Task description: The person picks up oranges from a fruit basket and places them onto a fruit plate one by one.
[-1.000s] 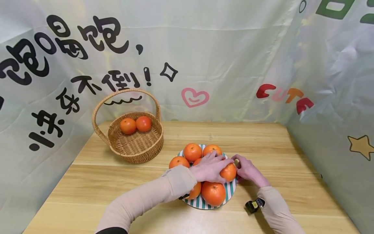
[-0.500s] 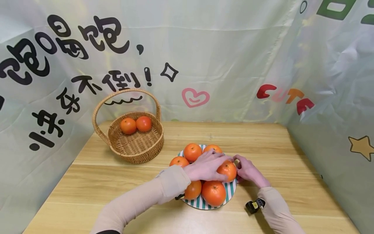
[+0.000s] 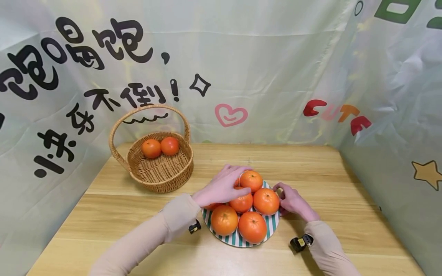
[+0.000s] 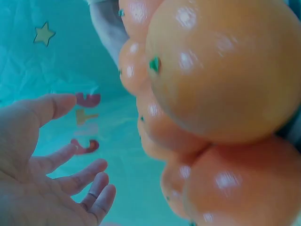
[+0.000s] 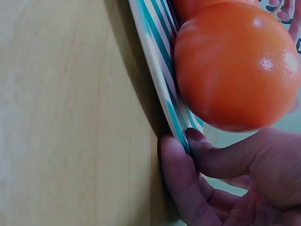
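Observation:
A round plate (image 3: 238, 239) with teal and white stripes holds several oranges (image 3: 253, 227). My left hand (image 3: 224, 186) hovers over the plate's left and back side, partly hiding two oranges there. In the left wrist view its fingers (image 4: 44, 162) are spread and apart from the large orange (image 4: 225, 70). At the plate's right edge, my right hand (image 3: 295, 201) pinches the rim; the right wrist view shows thumb (image 5: 230, 157) and forefinger on either face of the plate edge (image 5: 157, 66), close beside an orange (image 5: 235, 70).
To the back left on the wooden table (image 3: 304, 165) stands a wicker basket (image 3: 177, 174) with a tall arched handle. Two oranges (image 3: 151, 148) lie in its back part. Printed fabric walls (image 3: 269, 76) enclose the back and sides of the table.
My left hand has let go of the orange at the plate's right and moved left over the others, uncovering the middle one. My right hand has stayed on the rim.

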`<state>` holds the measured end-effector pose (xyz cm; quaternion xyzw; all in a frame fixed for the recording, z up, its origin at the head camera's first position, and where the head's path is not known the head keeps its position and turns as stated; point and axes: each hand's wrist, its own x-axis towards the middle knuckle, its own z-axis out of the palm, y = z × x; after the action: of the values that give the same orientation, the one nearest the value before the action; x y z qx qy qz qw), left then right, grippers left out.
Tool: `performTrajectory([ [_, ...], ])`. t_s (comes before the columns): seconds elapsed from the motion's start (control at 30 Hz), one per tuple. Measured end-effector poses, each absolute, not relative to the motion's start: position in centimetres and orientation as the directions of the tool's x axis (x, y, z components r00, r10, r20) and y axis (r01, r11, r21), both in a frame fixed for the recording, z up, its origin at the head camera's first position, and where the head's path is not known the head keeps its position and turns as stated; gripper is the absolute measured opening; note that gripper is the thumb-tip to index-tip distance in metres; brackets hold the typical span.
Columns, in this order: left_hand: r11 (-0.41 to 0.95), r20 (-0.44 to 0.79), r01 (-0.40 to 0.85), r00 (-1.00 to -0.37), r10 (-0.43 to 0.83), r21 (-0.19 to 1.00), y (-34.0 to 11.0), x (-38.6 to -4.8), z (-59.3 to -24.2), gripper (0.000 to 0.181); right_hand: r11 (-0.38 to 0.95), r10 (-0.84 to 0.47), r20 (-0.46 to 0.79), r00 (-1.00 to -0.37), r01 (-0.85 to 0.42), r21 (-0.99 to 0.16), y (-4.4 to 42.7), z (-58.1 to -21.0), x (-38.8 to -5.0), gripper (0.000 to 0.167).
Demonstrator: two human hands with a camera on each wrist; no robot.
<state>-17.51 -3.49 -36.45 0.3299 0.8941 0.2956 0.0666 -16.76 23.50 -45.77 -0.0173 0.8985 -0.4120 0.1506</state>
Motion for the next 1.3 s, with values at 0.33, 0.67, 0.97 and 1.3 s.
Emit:
performTrajectory([
  [0.33, 0.597, 0.19, 0.447, -0.876, 0.443, 0.667, -7.8, -18.8, -36.1, 0.056, 0.654, -0.164, -0.246, -0.955, 0.081, -0.752, 23.5, -45.8, -16.8, 0.033],
  [0.67, 0.572, 0.196, 0.332, -0.938, 0.286, 0.75, -11.5, -20.8, -35.6, 0.06, 0.645, -0.165, -0.246, -0.955, 0.084, -0.76, 23.5, -45.9, -16.6, 0.036],
  [0.97, 0.559, 0.157, 0.211, -0.977, 0.144, 0.802, -15.3, -23.1, -34.7, 0.059, 0.643, -0.157, -0.25, -0.955, 0.093, -0.76, 23.4, -45.9, -16.6, 0.036],
  [1.3, 0.561, 0.11, 0.119, -0.993, 0.05, 0.819, -18.8, -25.6, -35.2, 0.063, 0.647, -0.167, -0.244, -0.955, 0.08, -0.758, 23.5, -45.7, -16.6, 0.034],
])
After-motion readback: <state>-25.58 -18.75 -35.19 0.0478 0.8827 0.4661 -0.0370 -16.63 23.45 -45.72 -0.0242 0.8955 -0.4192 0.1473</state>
